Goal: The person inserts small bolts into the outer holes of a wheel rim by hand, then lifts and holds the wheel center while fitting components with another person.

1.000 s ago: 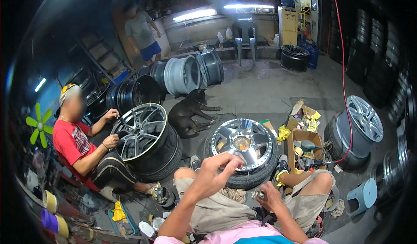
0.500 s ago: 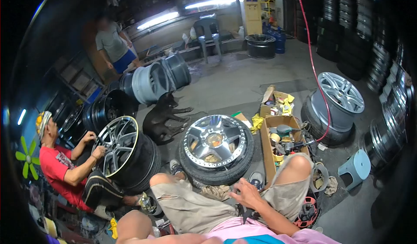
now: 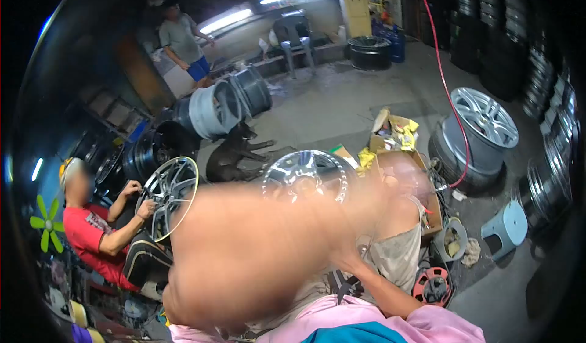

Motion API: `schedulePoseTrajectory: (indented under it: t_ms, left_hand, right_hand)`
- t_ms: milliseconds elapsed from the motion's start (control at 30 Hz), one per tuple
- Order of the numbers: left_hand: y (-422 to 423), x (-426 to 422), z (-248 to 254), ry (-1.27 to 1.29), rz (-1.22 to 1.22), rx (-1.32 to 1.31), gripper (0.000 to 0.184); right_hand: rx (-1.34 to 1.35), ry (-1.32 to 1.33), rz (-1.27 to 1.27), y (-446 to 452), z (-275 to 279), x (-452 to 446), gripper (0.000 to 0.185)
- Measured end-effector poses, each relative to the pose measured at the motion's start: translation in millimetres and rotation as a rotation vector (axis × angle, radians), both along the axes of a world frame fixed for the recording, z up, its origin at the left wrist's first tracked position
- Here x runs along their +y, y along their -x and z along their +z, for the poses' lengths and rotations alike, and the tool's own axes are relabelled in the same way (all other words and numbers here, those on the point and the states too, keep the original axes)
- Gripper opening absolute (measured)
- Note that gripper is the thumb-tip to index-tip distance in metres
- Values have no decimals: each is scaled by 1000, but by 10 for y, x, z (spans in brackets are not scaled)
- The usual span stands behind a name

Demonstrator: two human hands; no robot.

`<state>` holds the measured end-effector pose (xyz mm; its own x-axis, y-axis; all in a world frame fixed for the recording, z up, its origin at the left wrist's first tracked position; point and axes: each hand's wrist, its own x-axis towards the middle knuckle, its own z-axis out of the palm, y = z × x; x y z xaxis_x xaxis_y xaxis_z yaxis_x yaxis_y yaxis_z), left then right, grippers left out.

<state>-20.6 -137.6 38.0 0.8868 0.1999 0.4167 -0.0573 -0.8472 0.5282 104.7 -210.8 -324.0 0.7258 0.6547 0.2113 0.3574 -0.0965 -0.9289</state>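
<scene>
My left hand point(image 3: 262, 245) is raised close to the camera, large and smeared by motion, so its fingers cannot be made out. My right hand point(image 3: 349, 256) is low in front of my lap, mostly hidden behind the left; nothing held shows. Beyond them lies a polished wheel rim point(image 3: 305, 163) with a studded edge, its lower part and tire covered by my left hand. The cardboard box point(image 3: 433, 221) of tools beside my knee is partly covered too.
A co-worker in a red shirt point(image 3: 91, 239) handles a spoked rim point(image 3: 160, 190) at left. A black dog point(image 3: 229, 160) lies beyond. At right are a silver rim point(image 3: 482, 123), a red hose point(image 3: 444, 86) and a blue stool point(image 3: 505, 227). Another person point(image 3: 183, 41) stands at the back.
My left hand has risen from the bottom edge across the middle of the view, covering the right hand and part of the wheel. The standing person has shifted right in view.
</scene>
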Motion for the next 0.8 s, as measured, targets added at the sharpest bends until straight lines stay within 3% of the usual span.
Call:
schedulePoseTrajectory:
  t_ms: [67,100,167,233,300,433,500,567,667,733,800]
  left_hand:
    - [-349,249,11,40,-310,-343,29]
    - [-411,437,-78,3,-371,-219,32]
    - [-442,542,-343,6,-312,76,41]
    - [-526,695,-826,-133,-357,207,44]
    - [-561,822,-1218,-50,-385,452,47]
    - [-648,1050,-1829,126,-396,610,48]
    - [-673,1144,-2011,195,-384,657,48]
    - [-688,1102,-2016,333,-363,638,34]
    - [-656,1224,-2230,332,-387,643,26]
    - [-591,1288,-2341,291,-253,640,19]
    - [-512,1378,-2473,249,-154,645,17]
  right_hand:
    - [22,-35,-31,-56,122,-35,23]
    - [-7,-77,-42,-87,119,-63,25]
    - [193,-175,-39,-134,206,-146,28]
    - [404,-264,49,-166,488,-263,34]
    - [413,-314,45,-181,662,-290,35]
    - [279,-400,11,-244,803,-151,34]
    - [331,-388,180,-237,871,-73,34]
    - [369,-415,254,-212,817,65,33]
    - [327,-402,286,-144,708,224,31]
    - [382,-352,292,-156,815,166,30]
    - [180,-419,193,-268,913,88,29]
